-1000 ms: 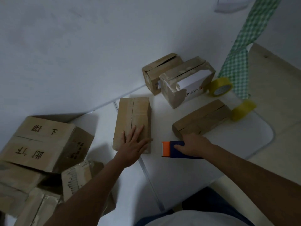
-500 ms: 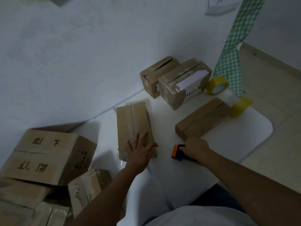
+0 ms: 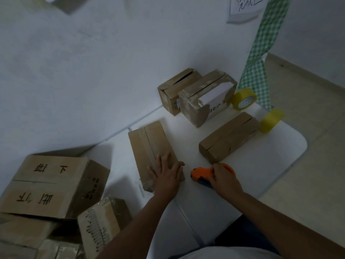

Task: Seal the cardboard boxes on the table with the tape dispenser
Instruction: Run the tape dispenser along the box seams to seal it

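White table carries cardboard boxes and tape rolls.

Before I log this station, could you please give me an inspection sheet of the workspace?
Surface: white table, rounded corner, against a wall.
Job's things: long cardboard box, seam untaped; second long box; two boxes by the wall; orange tape dispenser.
Clutter: two yellow tape rolls; box pile at left.
Grippers: left hand flat on the long box; right hand grips the dispenser.
Cables: nothing seen.
Surroundings: green checked cloth, paper note on the wall.
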Action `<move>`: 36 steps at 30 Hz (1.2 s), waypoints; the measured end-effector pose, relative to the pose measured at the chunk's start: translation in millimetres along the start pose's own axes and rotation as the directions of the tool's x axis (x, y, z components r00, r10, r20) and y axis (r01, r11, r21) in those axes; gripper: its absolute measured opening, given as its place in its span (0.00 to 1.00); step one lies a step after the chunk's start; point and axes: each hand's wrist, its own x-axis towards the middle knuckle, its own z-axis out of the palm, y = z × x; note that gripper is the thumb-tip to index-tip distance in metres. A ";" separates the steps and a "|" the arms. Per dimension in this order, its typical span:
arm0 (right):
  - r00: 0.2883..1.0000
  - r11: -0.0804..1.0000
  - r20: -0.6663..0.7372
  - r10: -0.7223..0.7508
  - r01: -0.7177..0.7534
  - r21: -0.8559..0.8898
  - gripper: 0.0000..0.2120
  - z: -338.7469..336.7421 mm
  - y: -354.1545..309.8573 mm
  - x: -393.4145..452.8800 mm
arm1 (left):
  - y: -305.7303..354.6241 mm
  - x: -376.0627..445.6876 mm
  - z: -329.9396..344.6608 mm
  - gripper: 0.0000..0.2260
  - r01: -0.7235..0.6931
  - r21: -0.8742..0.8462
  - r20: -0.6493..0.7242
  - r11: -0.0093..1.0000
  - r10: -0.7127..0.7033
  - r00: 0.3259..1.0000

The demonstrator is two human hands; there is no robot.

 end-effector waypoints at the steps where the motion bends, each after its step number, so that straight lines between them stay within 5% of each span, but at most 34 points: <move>1: 1.000 0.994 0.000 0.014 -0.014 0.106 0.07 -0.9 -7.5 3.1 | 1.2 0.1 0.8 0.30 0.006 -0.002 -0.008 1.000 -0.006 1.000; 7: 0.965 0.742 0.257 0.044 -0.204 0.639 0.22 6.1 -47.6 30.9 | -2.7 -0.1 -4.5 0.29 0.007 -0.019 0.006 1.000 -0.007 1.000; 13: 0.896 0.729 0.442 0.046 -0.333 0.598 0.21 18.7 -67.4 51.7 | -16.8 6.3 -15.1 0.31 0.018 -0.016 0.025 1.000 -0.017 1.000; 17: 0.927 0.612 0.363 0.096 -0.343 0.713 0.12 14.0 -72.9 61.5 | -19.6 15.4 -20.4 0.31 0.049 -0.058 0.010 0.997 -0.049 0.999; 23: 0.974 0.599 0.180 0.135 -0.225 0.769 0.02 5.0 -68.4 82.3 | -8.5 42.1 -22.2 0.19 0.123 -0.195 -0.013 0.973 -0.128 0.992; 26: 0.985 0.604 0.139 0.103 -0.173 0.778 0.04 1.7 -68.2 87.2 | -24.9 45.4 -29.6 0.18 0.066 -0.325 -0.159 0.943 -0.124 0.980; 28: 0.991 0.630 0.100 0.083 -0.130 0.766 0.05 1.4 -68.2 87.7 | -45.2 39.7 -28.5 0.21 -0.046 -0.287 -0.252 0.957 -0.029 0.967; 36: 0.999 0.672 0.019 0.031 -0.035 0.740 0.05 5.4 -64.9 84.9 | -60.1 24.3 -18.2 0.34 -0.051 -0.028 -0.126 0.998 0.047 0.991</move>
